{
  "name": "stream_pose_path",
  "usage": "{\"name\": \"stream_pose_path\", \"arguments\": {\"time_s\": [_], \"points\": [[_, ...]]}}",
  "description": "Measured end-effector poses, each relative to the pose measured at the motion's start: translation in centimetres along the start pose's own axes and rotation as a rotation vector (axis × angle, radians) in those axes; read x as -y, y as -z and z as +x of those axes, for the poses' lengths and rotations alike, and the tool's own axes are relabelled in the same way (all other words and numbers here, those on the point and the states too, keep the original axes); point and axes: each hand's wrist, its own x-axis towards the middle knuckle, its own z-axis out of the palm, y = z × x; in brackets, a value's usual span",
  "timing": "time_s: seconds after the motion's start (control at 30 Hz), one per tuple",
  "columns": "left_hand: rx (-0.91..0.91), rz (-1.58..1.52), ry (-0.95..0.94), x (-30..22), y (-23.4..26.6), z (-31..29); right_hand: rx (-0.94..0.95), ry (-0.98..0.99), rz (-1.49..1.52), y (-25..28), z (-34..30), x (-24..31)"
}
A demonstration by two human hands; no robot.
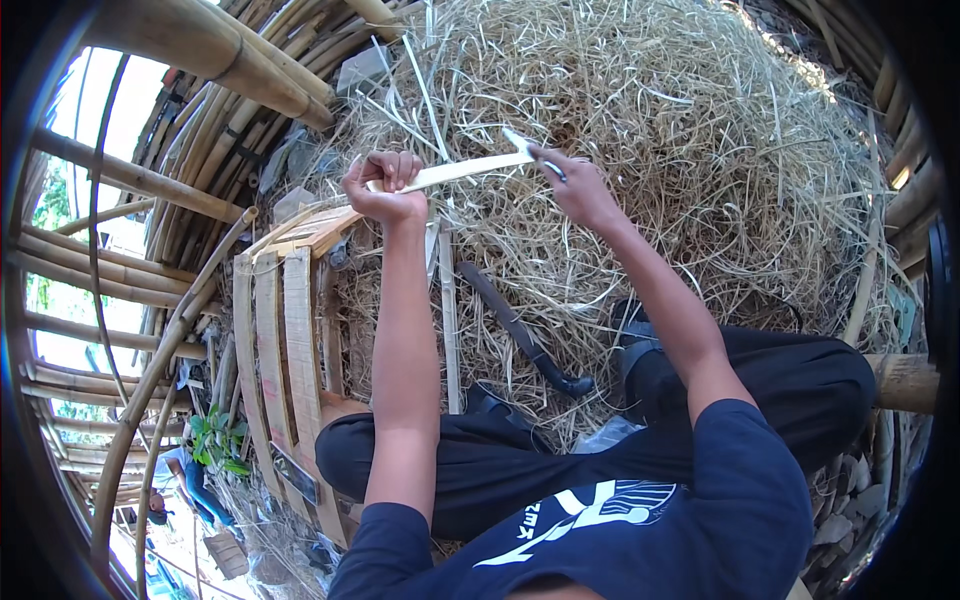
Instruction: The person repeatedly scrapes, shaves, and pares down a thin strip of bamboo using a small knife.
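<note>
A pale, flat bamboo strip point(460, 172) stretches between my two hands above the heap of shavings. My left hand point(385, 188) is closed round its left end, fingers curled over it. At the strip's right end, my right hand point(582, 192) is closed on what looks like a small knife point(518, 142), its bright blade crossing the strip; most of its handle is hidden in my fingers. Below the strip, a dark machete point(500, 308) with a curved black handle lies on the shavings, near my feet.
A large heap of curly bamboo shavings point(660, 120) spreads ahead. Left of my knee stands a slatted wooden crate point(275, 330). Bamboo poles point(140, 180) form a frame at the left, with a person point(195, 480) beyond it. A thick bamboo pole point(905, 383) lies by my right knee.
</note>
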Motion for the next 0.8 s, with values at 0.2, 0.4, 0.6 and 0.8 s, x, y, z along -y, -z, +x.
{"name": "stream_pose_path", "arguments": {"time_s": [0.2, 0.4, 0.6, 0.8], "points": [[-0.004, -0.009, 0.007, 1.1, -0.4, 0.4, -0.007, -0.112, -0.387, -0.7, 3.1, -7.1], [0.031, -0.031, 0.035, 0.7, 0.2, 0.4, 0.015, -0.038, -0.131, -1.5, 2.8, -8.1], [0.021, 0.023, 0.019, 0.5, 0.3, 0.1, 0.061, -0.156, -0.285, 0.1, 3.6, -8.3], [0.028, 0.027, 0.019, 0.4, 0.1, 0.4, 0.018, -0.245, -0.281, 0.5, 1.5, -5.6]]}}
